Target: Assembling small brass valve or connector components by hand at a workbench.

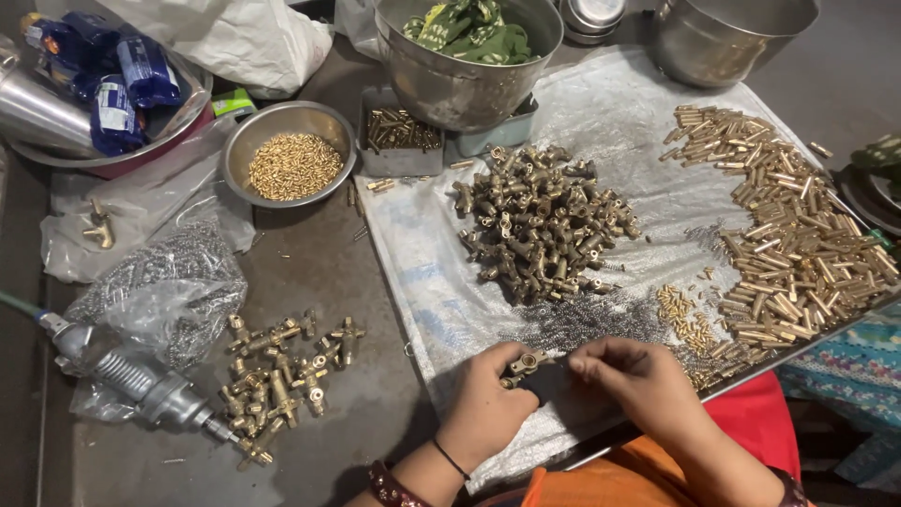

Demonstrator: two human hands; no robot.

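We see a dark, worn metal counter (375,272) with a pale woven plastic sheet (610,122) spread over its right half. At the top stands a big dented steel pot holding green cloth (466,56), and beside it a second steel pot (732,33). On the sheet lie a wide spread of plain brass rods (788,235) to the right and a central heap of dull brass valve bodies (540,221). Left of the sheet we find a small steel bowl of tiny brass pieces (293,155), a clear plastic bag of thin wire springs (164,286), a cluster of assembled brass valves (277,376), and a grey pneumatic tool with a ribbed hose (131,380) resting at the bag's edge. A loose scatter of fine steel springs (582,319) lies just above our hands.

Our left hand (483,404) is curled, thumb and fingers pinching a single brass valve body (524,364) lifted just above the sheet's near edge. Its long axis runs roughly left to right, its open end pointing toward our right hand (638,376). That hand sits just beside it, fingertips pressed together on something too small to make out, aimed leftward at the valve's opening. The right hand is the nearer one to the springs and the small brass pins (685,319).
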